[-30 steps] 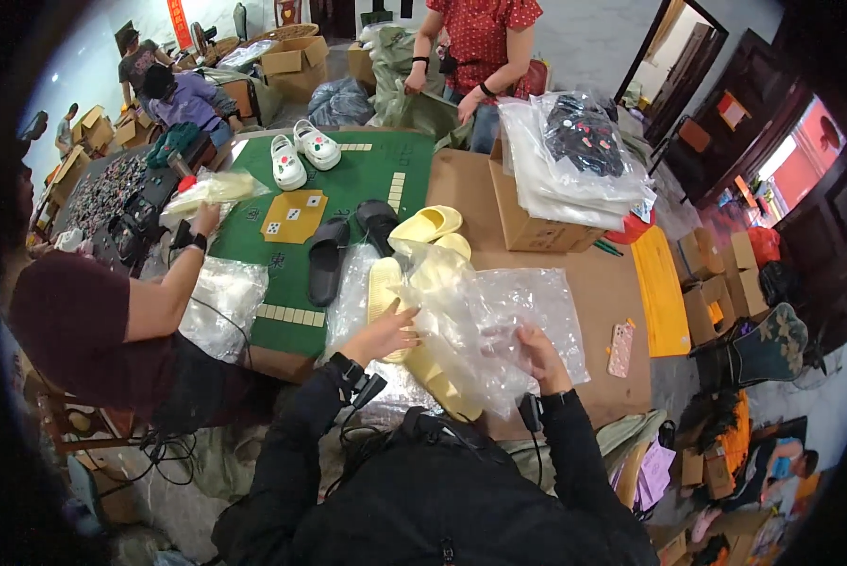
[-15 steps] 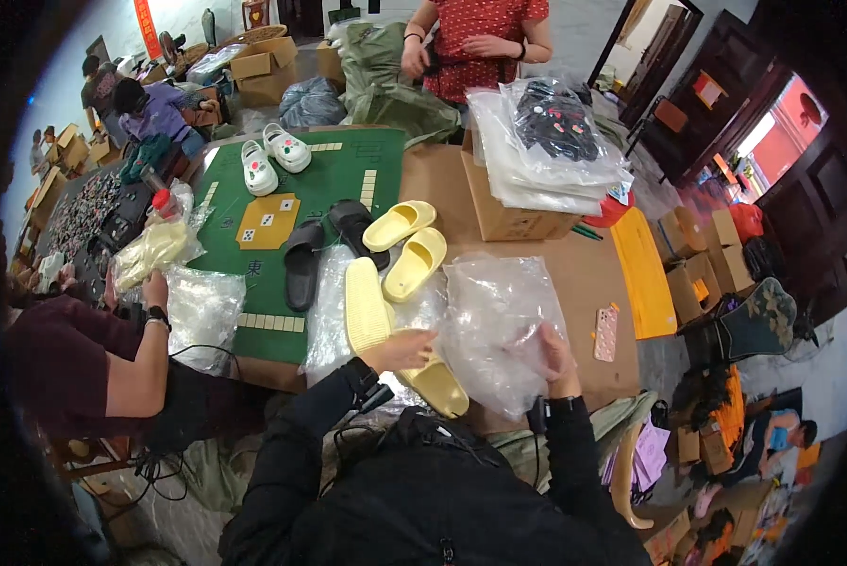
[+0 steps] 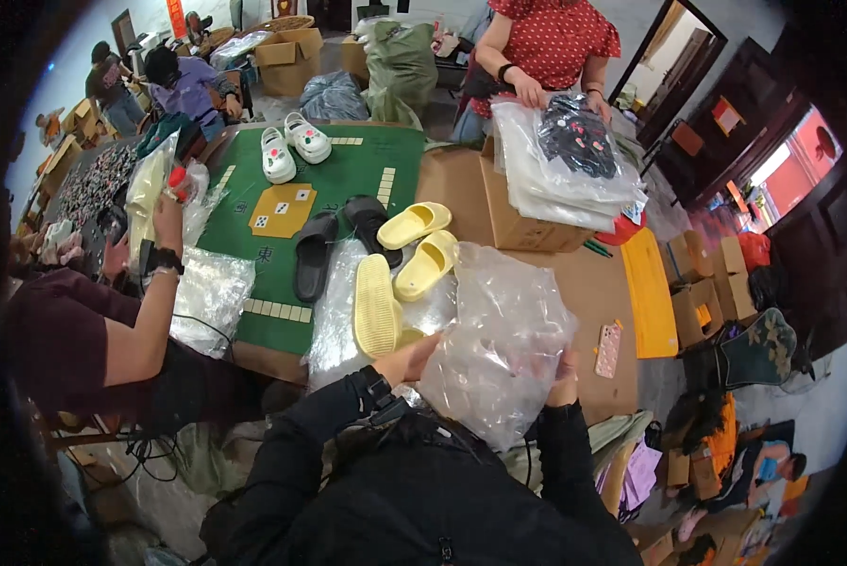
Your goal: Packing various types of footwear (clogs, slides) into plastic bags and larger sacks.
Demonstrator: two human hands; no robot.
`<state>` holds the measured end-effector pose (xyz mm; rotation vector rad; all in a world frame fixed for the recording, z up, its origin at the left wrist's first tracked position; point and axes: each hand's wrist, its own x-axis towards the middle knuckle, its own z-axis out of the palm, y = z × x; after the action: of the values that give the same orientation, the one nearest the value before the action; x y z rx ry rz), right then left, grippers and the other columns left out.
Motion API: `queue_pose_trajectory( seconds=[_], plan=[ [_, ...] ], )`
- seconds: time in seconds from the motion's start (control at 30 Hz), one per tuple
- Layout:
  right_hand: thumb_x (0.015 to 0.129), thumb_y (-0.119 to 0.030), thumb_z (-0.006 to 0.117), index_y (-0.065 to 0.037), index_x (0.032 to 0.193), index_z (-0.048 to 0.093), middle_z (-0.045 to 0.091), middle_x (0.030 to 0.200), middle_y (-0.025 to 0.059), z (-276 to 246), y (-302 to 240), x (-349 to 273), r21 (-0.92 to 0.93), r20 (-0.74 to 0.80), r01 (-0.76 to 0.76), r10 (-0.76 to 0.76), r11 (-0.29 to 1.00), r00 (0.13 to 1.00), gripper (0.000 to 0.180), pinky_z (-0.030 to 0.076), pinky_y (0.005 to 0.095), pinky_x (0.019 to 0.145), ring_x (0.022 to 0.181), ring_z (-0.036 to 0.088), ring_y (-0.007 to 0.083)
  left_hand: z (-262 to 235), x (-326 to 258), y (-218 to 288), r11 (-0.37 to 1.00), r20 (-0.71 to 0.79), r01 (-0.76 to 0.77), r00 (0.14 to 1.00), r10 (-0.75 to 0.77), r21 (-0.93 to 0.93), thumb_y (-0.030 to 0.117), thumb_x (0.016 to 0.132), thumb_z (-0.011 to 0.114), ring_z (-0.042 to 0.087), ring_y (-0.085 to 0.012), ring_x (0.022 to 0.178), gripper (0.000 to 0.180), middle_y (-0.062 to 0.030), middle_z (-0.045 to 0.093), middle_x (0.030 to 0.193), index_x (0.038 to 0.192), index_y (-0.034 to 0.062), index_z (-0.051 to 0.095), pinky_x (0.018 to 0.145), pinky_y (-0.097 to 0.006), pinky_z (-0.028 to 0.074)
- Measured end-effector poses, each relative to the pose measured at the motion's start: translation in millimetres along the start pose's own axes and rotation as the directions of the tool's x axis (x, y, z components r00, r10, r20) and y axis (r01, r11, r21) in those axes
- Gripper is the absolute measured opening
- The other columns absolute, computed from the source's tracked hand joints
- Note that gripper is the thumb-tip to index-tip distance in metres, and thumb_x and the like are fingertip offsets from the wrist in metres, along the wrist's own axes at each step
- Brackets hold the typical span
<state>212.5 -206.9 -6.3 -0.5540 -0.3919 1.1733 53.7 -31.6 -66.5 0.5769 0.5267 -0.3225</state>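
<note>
A clear plastic bag (image 3: 503,344) is raised in front of me between my hands. My right hand (image 3: 563,377) is closed on its lower right edge, the fingers partly seen through the film. At its left edge my left hand (image 3: 409,359) grips the bag, some fingertips covered by it. Just beyond my left hand lies a yellow slipper (image 3: 377,307) with its ribbed sole up. Part of another yellow slipper (image 3: 411,336) peeks out there, mostly hidden. Farther off rest two more yellow slippers (image 3: 427,265) (image 3: 414,224) beside two black slippers (image 3: 316,255) (image 3: 374,226).
White clogs (image 3: 307,139) stand on the green mat (image 3: 357,165). A carton (image 3: 527,222) carries stacked plastic bags at the far right, where a person in red handles a packed bag. A phone (image 3: 609,351) lies to the right. Another person sits at the left.
The plastic bag has come up off the table and leftward toward me. My left hand has left the lower yellow slipper and met the bag's edge. The person in red has reached onto the bag stack.
</note>
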Motion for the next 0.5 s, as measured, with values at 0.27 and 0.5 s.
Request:
queue_pose_trajectory(
  seconds=[0.27, 0.5],
  plan=[
    [0.086, -0.019, 0.053, -0.005, 0.102, 0.053, 0.058, 0.086, 0.0029, -57, -57, -10, -0.441, -0.504, 0.035, -0.279, 0.897, 0.818, 0.021, 0.048, 0.0310, 0.074, 0.078, 0.057, 0.0158, -49, 9, 39, 0.578, -0.372, -0.815, 0.529, 0.763, 0.027, 0.019, 0.088, 0.052, 0.056, -0.0172, 0.093, 0.027, -0.0089, 0.057, 0.100, 0.107, -0.0002, 0.050, 0.076, -0.030, 0.047],
    [0.077, -0.017, 0.067, 0.001, 0.095, 0.055, 0.059, 0.079, 0.0037, -157, -44, -42, -0.824, -0.546, -0.424, -0.323, 0.376, 0.773, 0.028, 0.044, 0.0265, 0.067, 0.077, 0.057, 0.0156, -32, -19, 68, 0.425, -0.275, -0.891, 0.374, 0.886, 0.158, 0.017, 0.091, 0.046, 0.059, -0.0196, 0.084, 0.016, -0.0083, 0.057, 0.098, 0.100, 0.0035, 0.051, 0.073, -0.029, 0.047]
  ],
)
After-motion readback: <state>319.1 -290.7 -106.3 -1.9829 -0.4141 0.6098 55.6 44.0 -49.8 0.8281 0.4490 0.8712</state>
